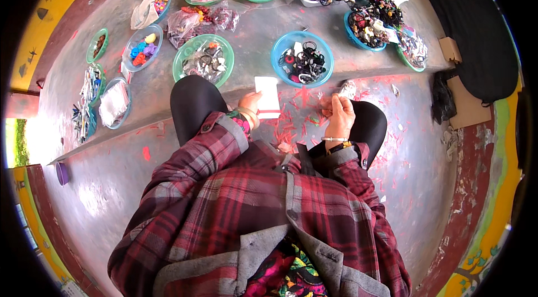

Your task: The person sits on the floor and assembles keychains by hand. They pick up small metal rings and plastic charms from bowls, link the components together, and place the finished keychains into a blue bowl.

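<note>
**Two hands working over a card and a small packet**

The left hand [249, 102] is gripping the lower edge of one white card [267, 97], just below the blue bowl [302, 59] of black hair ties. The right hand [338, 115] is closing around one small clear packet [347, 89], well apart from the left. Two green bowls [203, 60] are sitting further left, and pink scraps [291, 117] are lying scattered between both hands.
</note>
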### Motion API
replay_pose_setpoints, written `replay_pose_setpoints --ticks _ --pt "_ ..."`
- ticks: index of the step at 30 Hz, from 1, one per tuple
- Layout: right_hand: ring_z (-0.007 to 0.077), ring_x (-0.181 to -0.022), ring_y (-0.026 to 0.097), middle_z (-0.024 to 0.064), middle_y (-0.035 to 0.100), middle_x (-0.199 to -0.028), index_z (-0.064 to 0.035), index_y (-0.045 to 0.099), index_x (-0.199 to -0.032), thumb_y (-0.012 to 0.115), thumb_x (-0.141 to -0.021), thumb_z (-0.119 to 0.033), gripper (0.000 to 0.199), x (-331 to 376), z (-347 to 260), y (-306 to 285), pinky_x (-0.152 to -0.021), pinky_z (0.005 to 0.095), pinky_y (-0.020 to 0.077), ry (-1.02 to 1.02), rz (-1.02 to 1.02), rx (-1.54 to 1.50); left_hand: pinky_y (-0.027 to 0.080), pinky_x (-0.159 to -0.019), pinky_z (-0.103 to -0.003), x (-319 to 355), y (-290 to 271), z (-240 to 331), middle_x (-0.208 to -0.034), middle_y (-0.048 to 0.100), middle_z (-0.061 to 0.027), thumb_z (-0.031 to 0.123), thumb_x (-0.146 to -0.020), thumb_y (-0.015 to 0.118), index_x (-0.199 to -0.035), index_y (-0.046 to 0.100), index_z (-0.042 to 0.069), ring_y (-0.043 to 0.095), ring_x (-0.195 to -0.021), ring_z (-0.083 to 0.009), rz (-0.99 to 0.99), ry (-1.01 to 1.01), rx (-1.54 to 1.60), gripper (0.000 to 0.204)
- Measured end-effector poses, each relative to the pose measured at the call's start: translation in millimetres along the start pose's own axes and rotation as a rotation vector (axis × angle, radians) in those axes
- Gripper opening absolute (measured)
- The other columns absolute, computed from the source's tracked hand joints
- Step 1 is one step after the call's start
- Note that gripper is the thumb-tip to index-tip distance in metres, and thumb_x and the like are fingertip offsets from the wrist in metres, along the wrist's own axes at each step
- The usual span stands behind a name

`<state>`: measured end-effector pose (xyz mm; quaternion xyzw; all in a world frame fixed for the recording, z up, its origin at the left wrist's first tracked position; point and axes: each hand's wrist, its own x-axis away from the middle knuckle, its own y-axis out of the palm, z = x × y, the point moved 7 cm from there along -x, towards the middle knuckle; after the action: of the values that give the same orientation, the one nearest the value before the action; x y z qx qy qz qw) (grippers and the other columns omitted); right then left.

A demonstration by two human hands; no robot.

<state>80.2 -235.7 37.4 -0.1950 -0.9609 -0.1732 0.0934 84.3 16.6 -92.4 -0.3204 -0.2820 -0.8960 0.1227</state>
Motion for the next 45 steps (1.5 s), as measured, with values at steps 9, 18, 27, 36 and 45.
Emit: replay_pose_setpoints --ticks 9,18,27,36,45 --pt "0.0131 -0.064 0.06 0.0035 0.061 -0.076 -0.0073 0.056 -0.083 0.056 -0.079 -0.008 0.004 -0.1 15.8 0.7 -0.05 0.0216 0.0411 0.111 -0.068 0.075 0.035 -0.045 -0.032 -66.7 -18.9 35.1 -0.058 0.052 -0.008 0.032 -0.083 0.049 -0.069 0.054 0.002 0.046 -0.048 -0.0168 0.309 0.24 -0.1 0.034" --pt "0.015 -0.066 0.061 0.0055 0.062 -0.08 -0.0077 0.053 -0.082 0.053 -0.081 -0.01 0.003 5.0 14.7 7.7 -0.052 0.0224 0.0415 0.195 -0.088 0.028 0.046 -0.063 -0.027 -34.0 38.1 11.6 -0.09 0.06 -0.0082 0.021 -0.081 0.053 -0.105 0.05 0.003 0.058 -0.079 -0.0156 -0.113 0.126 -0.136 0.03" --pt "0.0142 -0.072 0.061 0.0023 0.06 -0.079 -0.008 0.052 -0.084 0.052 -0.082 -0.012 0.005 16.8 24.5 22.8 -0.058 0.0236 0.043 0.297 -0.142 0.012 0.045 -0.06 -0.022 70.9 113.8 8.8 -0.1 0.057 -0.0083 0.019 -0.084 0.052 -0.111 0.049 0.003 0.058 -0.076 -0.0134 -0.513 0.037 -0.163 0.031" --pt "0.0063 -0.071 0.051 -0.0017 0.06 -0.078 -0.0062 0.062 -0.087 0.062 -0.074 -0.016 0.016 33.0 24.0 43.0 -0.062 0.0214 0.0379 0.356 -0.479 0.3 0.041 -0.05 -0.02 71.0 85.5 40.3 -0.077 0.06 -0.0036 0.02 -0.083 0.055 -0.091 0.06 0.0 0.053 -0.063 -0.0073 -0.507 0.284 -0.638 0.022" --pt "0.0081 -0.062 0.054 0.0054 0.063 -0.073 0.0004 0.064 -0.083 0.063 -0.075 -0.012 0.015 40.0 44.8 42.3 -0.057 0.0204 0.04 0.44 -0.65 0.445 0.041 -0.051 -0.02 75.5 81.1 29.2 -0.075 0.06 -0.0031 0.022 -0.08 0.06 -0.086 0.06 0.002 0.054 -0.063 -0.0078 -0.562 0.158 -0.596 0.021"
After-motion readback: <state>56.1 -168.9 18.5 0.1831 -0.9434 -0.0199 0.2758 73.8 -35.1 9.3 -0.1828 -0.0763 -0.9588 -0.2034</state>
